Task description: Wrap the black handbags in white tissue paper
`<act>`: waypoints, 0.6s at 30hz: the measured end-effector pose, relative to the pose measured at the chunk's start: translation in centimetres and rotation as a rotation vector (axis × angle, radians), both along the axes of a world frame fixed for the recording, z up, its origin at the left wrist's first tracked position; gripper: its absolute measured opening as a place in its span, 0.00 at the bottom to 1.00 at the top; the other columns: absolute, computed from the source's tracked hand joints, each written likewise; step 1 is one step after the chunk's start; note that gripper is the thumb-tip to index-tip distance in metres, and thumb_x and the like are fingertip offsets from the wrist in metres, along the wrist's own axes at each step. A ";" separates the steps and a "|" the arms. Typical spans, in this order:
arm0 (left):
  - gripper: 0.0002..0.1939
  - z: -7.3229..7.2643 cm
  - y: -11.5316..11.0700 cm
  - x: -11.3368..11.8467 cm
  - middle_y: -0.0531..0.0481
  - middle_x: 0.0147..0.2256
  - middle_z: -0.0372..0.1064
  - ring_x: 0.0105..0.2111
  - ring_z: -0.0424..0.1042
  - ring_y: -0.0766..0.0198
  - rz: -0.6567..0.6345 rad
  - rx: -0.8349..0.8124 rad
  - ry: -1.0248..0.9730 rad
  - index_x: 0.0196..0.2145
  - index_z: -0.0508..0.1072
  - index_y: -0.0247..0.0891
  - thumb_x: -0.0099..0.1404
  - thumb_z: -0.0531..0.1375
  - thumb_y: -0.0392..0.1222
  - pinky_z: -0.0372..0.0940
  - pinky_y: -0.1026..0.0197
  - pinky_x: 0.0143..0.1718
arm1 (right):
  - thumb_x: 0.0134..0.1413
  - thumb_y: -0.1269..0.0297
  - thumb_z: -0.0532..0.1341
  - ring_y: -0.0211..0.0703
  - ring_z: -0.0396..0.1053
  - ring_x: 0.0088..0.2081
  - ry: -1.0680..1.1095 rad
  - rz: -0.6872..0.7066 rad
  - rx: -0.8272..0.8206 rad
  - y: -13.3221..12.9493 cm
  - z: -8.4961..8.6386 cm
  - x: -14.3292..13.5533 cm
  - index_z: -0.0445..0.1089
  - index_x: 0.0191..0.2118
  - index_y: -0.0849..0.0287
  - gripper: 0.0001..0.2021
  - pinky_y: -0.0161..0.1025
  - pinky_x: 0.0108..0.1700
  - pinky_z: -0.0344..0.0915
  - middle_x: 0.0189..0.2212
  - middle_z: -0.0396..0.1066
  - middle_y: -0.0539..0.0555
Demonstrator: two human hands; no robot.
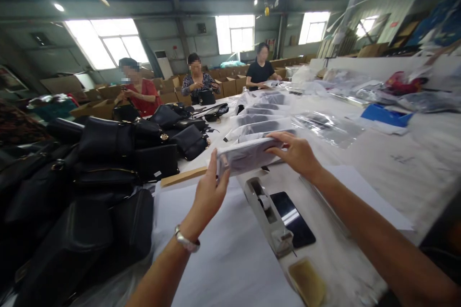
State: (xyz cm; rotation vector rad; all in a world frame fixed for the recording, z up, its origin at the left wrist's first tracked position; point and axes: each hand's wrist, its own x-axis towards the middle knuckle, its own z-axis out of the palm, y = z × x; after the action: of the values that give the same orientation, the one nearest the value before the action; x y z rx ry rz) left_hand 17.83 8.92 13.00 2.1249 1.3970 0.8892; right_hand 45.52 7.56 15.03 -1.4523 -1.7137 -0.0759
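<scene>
In the head view, I had the wrapped package (248, 157) between both hands above the table (385, 168): my left hand (211, 189) gripped its near left end, my right hand (297, 154) pinched its right end. The cloudy wrapping blurred its contents and some left fingertips; the frame cut off both forearms. Its long axis ran left to right, the right end slightly farther away.

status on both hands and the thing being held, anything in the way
Left hand and right hand gripping wrapped package at opposite ends. Package held over table. Tape dispenser and phone close below.
</scene>
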 end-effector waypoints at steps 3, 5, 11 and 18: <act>0.36 0.3 3.0 5.1 0.53 0.26 0.69 0.27 0.69 0.59 -0.168 -0.007 -0.004 0.69 0.46 0.39 0.68 0.53 0.49 0.63 0.60 0.34 | 0.51 0.50 0.65 0.46 0.73 0.37 -0.053 -0.180 -0.072 -0.3 0.7 5.9 0.74 0.51 0.53 0.22 0.43 0.43 0.71 0.47 0.76 0.53; 0.36 0.0 4.6 8.1 0.50 0.29 0.72 0.30 0.71 0.57 -0.255 -0.043 -0.012 0.69 0.48 0.38 0.68 0.54 0.48 0.64 0.58 0.37 | 0.49 0.47 0.66 0.47 0.73 0.36 -0.102 -0.251 -0.145 0.1 0.4 9.4 0.75 0.50 0.52 0.23 0.45 0.44 0.69 0.46 0.77 0.53; 0.36 -0.3 7.6 13.4 0.39 0.44 0.75 0.44 0.74 0.50 -0.338 -0.078 -0.065 0.69 0.49 0.36 0.68 0.55 0.48 0.64 0.53 0.48 | 0.46 0.41 0.64 0.51 0.73 0.36 -0.081 -0.294 -0.306 2.7 -2.5 15.6 0.77 0.47 0.57 0.29 0.46 0.41 0.67 0.37 0.78 0.56; 0.40 0.8 4.9 13.2 0.37 0.46 0.75 0.47 0.74 0.47 -0.399 -0.079 -0.063 0.69 0.47 0.34 0.65 0.57 0.47 0.66 0.51 0.49 | 0.46 0.42 0.65 0.54 0.74 0.39 -0.067 -0.270 -0.312 1.5 -2.5 17.5 0.77 0.46 0.55 0.26 0.48 0.41 0.67 0.40 0.78 0.59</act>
State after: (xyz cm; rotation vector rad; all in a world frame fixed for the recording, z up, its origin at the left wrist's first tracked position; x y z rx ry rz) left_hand 31.05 13.85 13.80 2.1850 0.9123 0.7211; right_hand 63.00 9.07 12.55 -1.9277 -1.6243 -0.0018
